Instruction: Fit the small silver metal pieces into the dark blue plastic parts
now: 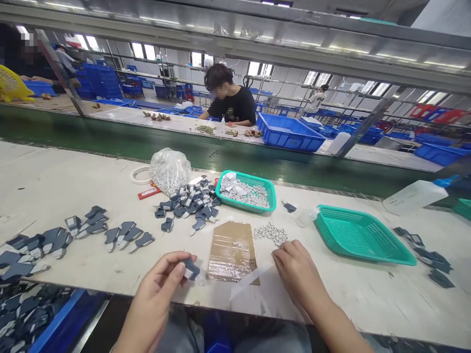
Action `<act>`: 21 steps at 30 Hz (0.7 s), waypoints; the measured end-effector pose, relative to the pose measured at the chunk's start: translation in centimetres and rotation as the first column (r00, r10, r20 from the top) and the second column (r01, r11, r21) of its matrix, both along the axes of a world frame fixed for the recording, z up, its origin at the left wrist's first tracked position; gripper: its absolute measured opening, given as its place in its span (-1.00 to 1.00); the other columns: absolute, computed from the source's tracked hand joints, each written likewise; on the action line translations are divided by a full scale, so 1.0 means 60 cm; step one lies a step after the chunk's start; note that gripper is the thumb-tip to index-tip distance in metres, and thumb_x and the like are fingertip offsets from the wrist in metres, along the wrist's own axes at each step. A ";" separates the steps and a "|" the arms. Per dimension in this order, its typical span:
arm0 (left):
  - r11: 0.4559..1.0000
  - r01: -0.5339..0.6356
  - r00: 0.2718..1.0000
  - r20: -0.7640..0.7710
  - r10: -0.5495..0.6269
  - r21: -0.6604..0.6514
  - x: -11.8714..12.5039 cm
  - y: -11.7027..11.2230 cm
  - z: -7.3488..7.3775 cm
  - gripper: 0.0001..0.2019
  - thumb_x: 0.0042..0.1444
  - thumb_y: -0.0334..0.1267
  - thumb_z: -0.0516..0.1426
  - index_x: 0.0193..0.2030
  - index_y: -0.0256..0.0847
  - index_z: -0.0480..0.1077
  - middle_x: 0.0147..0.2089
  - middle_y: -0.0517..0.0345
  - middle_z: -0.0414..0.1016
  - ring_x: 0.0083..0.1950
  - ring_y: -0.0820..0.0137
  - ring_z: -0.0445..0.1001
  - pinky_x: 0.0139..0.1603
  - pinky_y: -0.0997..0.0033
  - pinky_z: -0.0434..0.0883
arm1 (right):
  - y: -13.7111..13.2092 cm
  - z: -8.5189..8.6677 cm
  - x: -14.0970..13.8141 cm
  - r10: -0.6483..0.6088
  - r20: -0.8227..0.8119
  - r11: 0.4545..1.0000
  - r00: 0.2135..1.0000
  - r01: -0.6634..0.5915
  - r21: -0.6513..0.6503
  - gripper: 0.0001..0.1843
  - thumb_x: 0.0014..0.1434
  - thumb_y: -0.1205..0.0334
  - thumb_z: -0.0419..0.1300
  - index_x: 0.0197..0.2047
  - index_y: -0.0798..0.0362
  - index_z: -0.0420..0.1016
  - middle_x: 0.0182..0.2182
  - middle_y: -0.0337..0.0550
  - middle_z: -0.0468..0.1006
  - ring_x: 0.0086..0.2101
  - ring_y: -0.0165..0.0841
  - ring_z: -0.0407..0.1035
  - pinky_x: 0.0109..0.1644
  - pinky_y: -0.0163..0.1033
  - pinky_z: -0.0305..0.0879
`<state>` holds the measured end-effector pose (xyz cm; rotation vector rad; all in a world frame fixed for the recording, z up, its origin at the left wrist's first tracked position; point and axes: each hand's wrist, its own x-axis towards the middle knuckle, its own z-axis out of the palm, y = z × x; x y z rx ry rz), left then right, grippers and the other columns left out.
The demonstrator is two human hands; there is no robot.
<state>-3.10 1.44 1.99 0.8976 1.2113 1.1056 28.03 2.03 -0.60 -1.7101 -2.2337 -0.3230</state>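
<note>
My left hand (162, 284) pinches a small dark blue-grey plastic part (191, 269) at the table's near edge. My right hand (296, 267) is curled with its fingertips together near a strip of clear tape (247, 282); what it holds is too small to see. Between the hands lies a brown cardboard piece (231, 250) covered with tape. A little heap of tiny metal pieces (271, 232) lies just beyond my right hand.
A pile of blue-grey parts (189, 202), a clear bag of small pieces (169, 170) and a small green basket (246, 192) sit farther back. A bigger green basket (362, 235) stands right. More parts lie in rows left (91, 230). A person sits across the green conveyor (228, 100).
</note>
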 end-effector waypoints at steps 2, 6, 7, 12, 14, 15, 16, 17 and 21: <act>0.996 0.020 0.992 0.124 -0.009 -0.087 0.013 -0.010 0.002 -0.62 0.06 0.05 0.12 -0.12 -0.20 0.31 -0.10 0.06 0.43 -0.41 0.49 0.38 -0.38 0.47 0.40 | 0.000 0.000 -0.001 0.046 0.027 0.999 0.999 -0.047 0.011 -0.70 0.20 0.46 0.04 -0.55 0.16 0.38 -0.50 -0.10 0.25 -0.38 -0.30 0.08 -0.30 -0.20 0.04; 0.983 0.039 0.972 0.233 0.004 -0.179 0.028 -0.020 0.007 -0.59 0.02 0.06 0.14 -0.14 -0.24 0.32 -0.17 0.02 0.43 -0.36 0.35 0.44 -0.46 0.40 0.43 | 0.001 0.012 -0.026 0.157 -0.084 0.987 0.984 -0.153 0.051 -0.74 0.23 0.45 0.01 -0.46 0.17 0.40 -0.49 -0.11 0.24 -0.38 -0.31 0.08 -0.30 -0.21 0.06; 0.982 0.054 0.971 0.240 -0.010 -0.180 0.030 -0.021 0.007 -0.59 0.02 0.05 0.15 -0.15 -0.24 0.33 -0.18 0.01 0.43 -0.34 0.35 0.44 -0.45 0.40 0.43 | 0.002 0.016 -0.037 0.198 -0.141 0.980 0.970 -0.190 0.065 -0.77 0.24 0.44 0.01 -0.42 0.17 0.40 -0.48 -0.11 0.25 -0.37 -0.32 0.09 -0.30 -0.22 0.06; 0.981 0.128 0.958 0.274 -0.084 -0.144 0.033 -0.025 -0.006 -0.58 -0.05 -0.08 0.25 -0.08 -0.25 0.37 -0.06 0.00 0.41 -0.24 0.40 0.39 -0.31 0.42 0.45 | 0.006 0.022 -0.103 0.341 -0.226 0.940 0.913 -0.338 0.051 -0.74 0.27 0.44 -0.03 -0.45 0.16 0.33 -0.47 -0.12 0.23 -0.37 -0.34 0.07 -0.32 -0.23 0.04; 0.983 0.135 0.955 0.279 -0.096 -0.123 0.034 -0.026 -0.013 -0.55 -0.08 -0.11 0.26 -0.06 -0.24 0.36 -0.09 -0.01 0.42 -0.26 0.41 0.38 -0.37 0.46 0.42 | 0.010 0.018 -0.117 0.364 -0.146 0.931 0.920 -0.363 0.030 -0.69 0.28 0.45 -0.06 -0.51 0.16 0.27 -0.49 -0.12 0.20 -0.40 -0.34 0.04 -0.34 -0.23 0.00; 0.985 0.136 0.957 0.272 -0.103 -0.104 0.035 -0.026 -0.016 -0.55 -0.08 -0.11 0.26 -0.06 -0.24 0.35 -0.12 0.00 0.43 -0.28 0.42 0.37 -0.41 0.49 0.38 | 0.011 0.016 -0.121 0.370 -0.109 0.929 0.923 -0.369 0.026 -0.67 0.28 0.45 -0.07 -0.53 0.16 0.24 -0.49 -0.12 0.19 -0.41 -0.35 0.02 -0.35 -0.22 -0.01; 0.987 0.142 0.960 0.256 -0.118 -0.079 0.035 -0.026 -0.020 -0.57 -0.08 -0.13 0.26 -0.07 -0.22 0.34 -0.14 0.02 0.43 -0.29 0.43 0.36 -0.43 0.51 0.35 | 0.013 0.013 -0.123 0.370 -0.079 0.929 0.926 -0.369 0.026 -0.66 0.28 0.46 -0.08 -0.54 0.16 0.23 -0.49 -0.12 0.19 -0.42 -0.35 0.01 -0.36 -0.22 -0.03; 0.986 0.158 0.962 0.232 -0.141 -0.054 0.034 -0.026 -0.022 -0.60 -0.07 -0.15 0.25 -0.08 -0.21 0.33 -0.16 0.04 0.43 -0.28 0.44 0.35 -0.41 0.53 0.32 | 0.014 0.011 -0.124 0.370 -0.057 0.929 0.927 -0.370 0.025 -0.65 0.27 0.46 -0.08 -0.55 0.16 0.22 -0.49 -0.12 0.19 -0.42 -0.35 0.00 -0.37 -0.22 -0.04; 0.970 0.242 0.967 0.087 -0.239 -0.028 0.034 -0.025 -0.025 -0.71 -0.02 -0.23 0.21 -0.12 -0.17 0.35 -0.21 0.14 0.37 -0.20 0.46 0.30 -0.23 0.53 0.27 | 0.016 0.007 -0.127 0.418 0.022 0.907 0.908 -0.418 0.039 -0.64 0.27 0.48 -0.10 -0.56 0.15 0.21 -0.49 -0.10 0.19 -0.42 -0.34 -0.01 -0.38 -0.20 -0.07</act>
